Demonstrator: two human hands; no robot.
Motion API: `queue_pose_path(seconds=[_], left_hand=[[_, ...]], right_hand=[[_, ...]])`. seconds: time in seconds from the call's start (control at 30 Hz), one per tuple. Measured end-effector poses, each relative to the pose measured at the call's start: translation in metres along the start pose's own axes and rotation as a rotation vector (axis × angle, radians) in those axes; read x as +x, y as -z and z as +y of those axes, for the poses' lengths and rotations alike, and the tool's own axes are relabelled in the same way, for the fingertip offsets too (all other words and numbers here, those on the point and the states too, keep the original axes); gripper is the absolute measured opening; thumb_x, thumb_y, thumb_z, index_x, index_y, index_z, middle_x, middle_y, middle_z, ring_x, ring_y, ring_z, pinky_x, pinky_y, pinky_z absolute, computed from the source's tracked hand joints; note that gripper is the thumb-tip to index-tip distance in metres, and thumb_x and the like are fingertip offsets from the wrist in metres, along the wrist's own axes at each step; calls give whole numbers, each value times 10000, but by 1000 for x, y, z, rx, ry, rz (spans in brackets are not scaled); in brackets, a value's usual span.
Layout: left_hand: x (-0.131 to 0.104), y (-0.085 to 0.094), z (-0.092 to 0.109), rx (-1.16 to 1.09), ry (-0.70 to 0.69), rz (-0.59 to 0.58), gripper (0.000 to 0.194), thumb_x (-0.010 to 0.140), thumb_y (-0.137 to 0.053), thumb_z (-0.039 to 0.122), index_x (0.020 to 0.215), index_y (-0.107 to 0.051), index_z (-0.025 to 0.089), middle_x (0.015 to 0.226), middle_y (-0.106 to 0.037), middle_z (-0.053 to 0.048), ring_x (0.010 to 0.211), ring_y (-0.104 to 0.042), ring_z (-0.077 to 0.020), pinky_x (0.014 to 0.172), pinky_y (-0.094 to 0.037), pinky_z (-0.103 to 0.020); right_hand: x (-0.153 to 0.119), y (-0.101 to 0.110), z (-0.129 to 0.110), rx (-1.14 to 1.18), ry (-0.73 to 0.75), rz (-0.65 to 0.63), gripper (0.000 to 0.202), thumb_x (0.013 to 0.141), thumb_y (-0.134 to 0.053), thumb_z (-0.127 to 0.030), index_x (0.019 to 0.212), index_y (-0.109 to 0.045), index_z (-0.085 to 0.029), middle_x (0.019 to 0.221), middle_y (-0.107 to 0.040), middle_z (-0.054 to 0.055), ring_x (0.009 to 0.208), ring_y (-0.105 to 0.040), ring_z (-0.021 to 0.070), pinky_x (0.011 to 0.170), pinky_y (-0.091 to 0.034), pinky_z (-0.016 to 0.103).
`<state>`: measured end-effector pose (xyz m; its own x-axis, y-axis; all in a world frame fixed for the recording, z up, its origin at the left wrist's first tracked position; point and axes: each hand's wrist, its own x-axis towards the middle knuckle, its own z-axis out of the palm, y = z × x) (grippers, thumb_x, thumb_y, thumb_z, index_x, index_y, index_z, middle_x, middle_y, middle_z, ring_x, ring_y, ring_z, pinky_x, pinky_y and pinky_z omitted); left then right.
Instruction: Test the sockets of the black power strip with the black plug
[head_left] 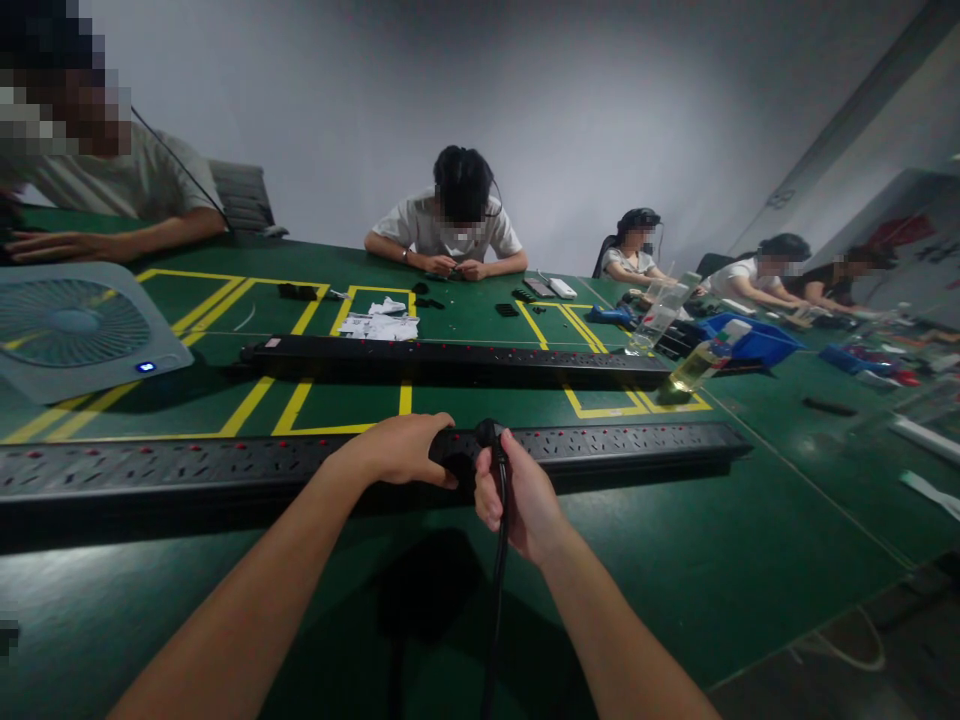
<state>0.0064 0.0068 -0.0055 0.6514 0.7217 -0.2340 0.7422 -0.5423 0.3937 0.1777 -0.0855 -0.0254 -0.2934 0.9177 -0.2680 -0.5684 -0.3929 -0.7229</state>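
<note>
1. Two bare hands on the long black power strip, which lies across the near part of the smooth green desk, sockets facing up.
2. Left hand spans the bar, thumb on the near side, fingers clamped over it, the far fingertips out of sight.
3. Right hand has its fingers closed around a chunky black plug, right at the socket face, its round black cord trailing down.
4. Step in hand, as I judge it: working that plug at a socket. Going in or coming out? Prongs are hidden; can't tell.
5. Next move calls, I'd say, for a firm left hold and a straight, square push or pull.
6. Surfaces now: a rigid, dull-sheened bar, slanted slots, small red switches; the plug looks hard plastic, the cord smooth and bendy.
7. Beyond, a second black power strip runs roughly parallel, with crumpled white paper behind it and flat yellow lines on the desk.
</note>
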Motion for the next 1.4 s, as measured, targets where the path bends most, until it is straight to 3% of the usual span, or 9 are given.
queue_pose_path(seconds=[0.23,0.43,1.13,1.4], left_hand=[[0,-4,1,26,3,-25,621,554,-719,459,1110,-507,281,1039,-642,-29,896,-619,-240,718,-444,-293],[2,-7,-1,50,-14,-8,585,557,-705,481,1062,-506,262,1012,-636,-35,851,-619,-230,660,-442,-282],[2,-8,-2,37,-20,8,554,564,-699,490,1024,-504,252,1032,-611,-41,871,-608,-229,698,-445,-293],[2,-11,-3,66,-44,31,527,575,-673,510,994,-492,246,987,-609,-40,826,-609,-224,650,-444,-287]], right_hand=[[0,-3,4,8,-50,59,479,873,-375,-587,730,-548,-165,355,-451,-44,283,-359,83,330,-252,185],[2,-4,6,45,-95,68,461,878,-373,-577,727,-531,-171,358,-439,-51,285,-350,84,328,-240,183],[7,-5,16,-48,-29,79,496,865,-381,-606,720,-550,-162,354,-451,-39,287,-351,89,322,-275,189],[8,-4,16,50,-59,12,459,891,-352,-577,779,-542,-175,377,-440,-47,302,-363,89,342,-251,195]])
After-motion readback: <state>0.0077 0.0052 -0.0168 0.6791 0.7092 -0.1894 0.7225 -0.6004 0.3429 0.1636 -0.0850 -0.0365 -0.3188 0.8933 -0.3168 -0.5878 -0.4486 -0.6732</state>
